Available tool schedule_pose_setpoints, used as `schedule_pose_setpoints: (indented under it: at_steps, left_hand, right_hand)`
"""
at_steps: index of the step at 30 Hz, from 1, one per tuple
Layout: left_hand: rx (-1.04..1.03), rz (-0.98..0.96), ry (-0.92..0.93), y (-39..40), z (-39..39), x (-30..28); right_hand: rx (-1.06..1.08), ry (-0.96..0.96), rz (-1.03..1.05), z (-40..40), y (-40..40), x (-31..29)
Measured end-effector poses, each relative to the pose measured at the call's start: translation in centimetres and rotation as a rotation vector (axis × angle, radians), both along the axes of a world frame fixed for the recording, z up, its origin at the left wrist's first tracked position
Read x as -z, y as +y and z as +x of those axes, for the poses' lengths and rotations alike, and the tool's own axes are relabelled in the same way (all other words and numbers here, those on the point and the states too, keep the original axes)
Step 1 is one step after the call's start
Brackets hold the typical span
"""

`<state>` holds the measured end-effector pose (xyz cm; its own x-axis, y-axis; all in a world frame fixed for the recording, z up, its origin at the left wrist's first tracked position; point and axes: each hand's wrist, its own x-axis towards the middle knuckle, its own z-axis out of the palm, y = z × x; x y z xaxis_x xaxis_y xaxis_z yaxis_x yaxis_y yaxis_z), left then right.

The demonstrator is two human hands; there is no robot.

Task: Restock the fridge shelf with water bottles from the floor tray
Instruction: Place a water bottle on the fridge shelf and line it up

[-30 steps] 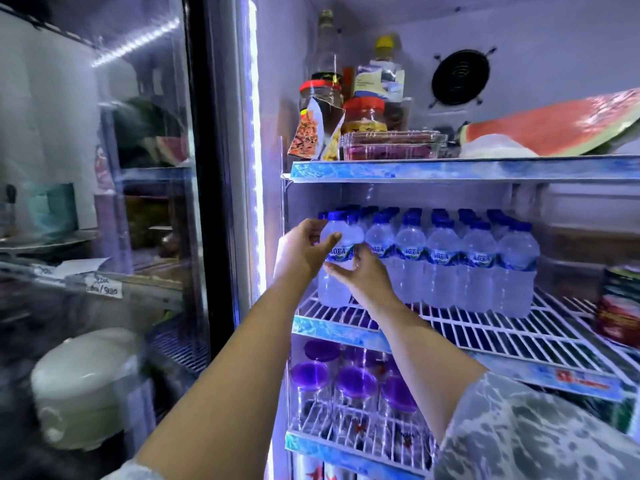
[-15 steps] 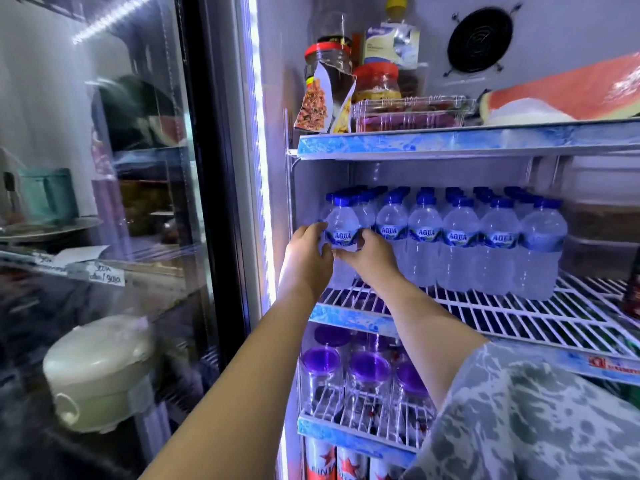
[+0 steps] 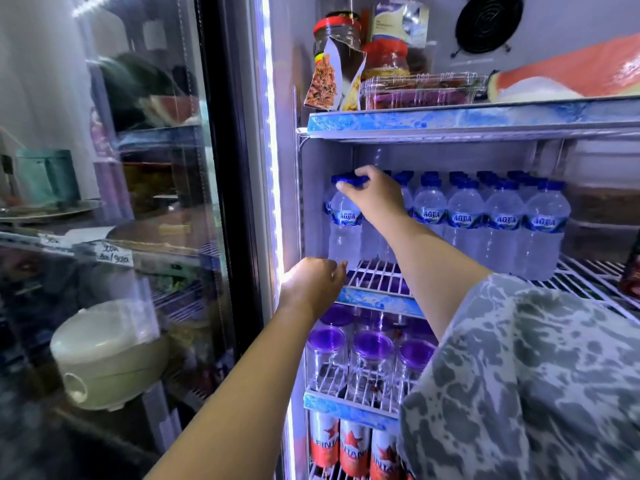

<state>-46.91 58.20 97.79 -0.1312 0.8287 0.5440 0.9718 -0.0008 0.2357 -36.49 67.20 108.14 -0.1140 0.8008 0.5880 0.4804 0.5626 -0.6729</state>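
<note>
Right hand (image 3: 375,199) grips the cap of the leftmost front bottle (image 3: 343,226), upright on the wire shelf (image 3: 377,280). Left hand (image 3: 311,284) hangs slack at the shelf's front edge, holding nothing.

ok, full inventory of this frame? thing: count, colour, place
clear plastic water bottles: many, exact count hidden, blue caps, middle wire shelf
purple-lidded clear cups: at least three, shelf below
red-and-white star cans: at least three, bottom
red-lidded jars: two, top shelf left
clear plastic punnet: one, top shelf
cut watermelon: one, red, top right
black round fan: one, back wall
glass door: one, open, left
right hand: on leftmost bottle's cap
left hand: shelf's front edge, holds nothing
</note>
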Motion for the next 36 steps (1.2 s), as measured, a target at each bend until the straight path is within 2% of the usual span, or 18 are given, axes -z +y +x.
schedule_pose_setpoints:
  at_steps: [11,22,30,36]
  left_hand:
    - [0.009,0.016,0.017,0.4,-0.2,-0.1]
    - [0.026,0.038,-0.023,0.3,-0.2,-0.1]
    - [0.019,0.030,-0.020,0.4,-0.2,0.0]
    - [0.017,0.032,-0.018,0.3,-0.2,0.0]
  right_hand:
    - [-0.087,-0.066,0.052,-0.9,0.7,-0.6]
    - [0.004,-0.068,0.047,-2.3,1.1,-1.1]
    - [-0.025,-0.095,0.055,-2.4,1.2,-0.9]
    - [-0.006,-0.043,0.070,-2.6,1.2,-0.6]
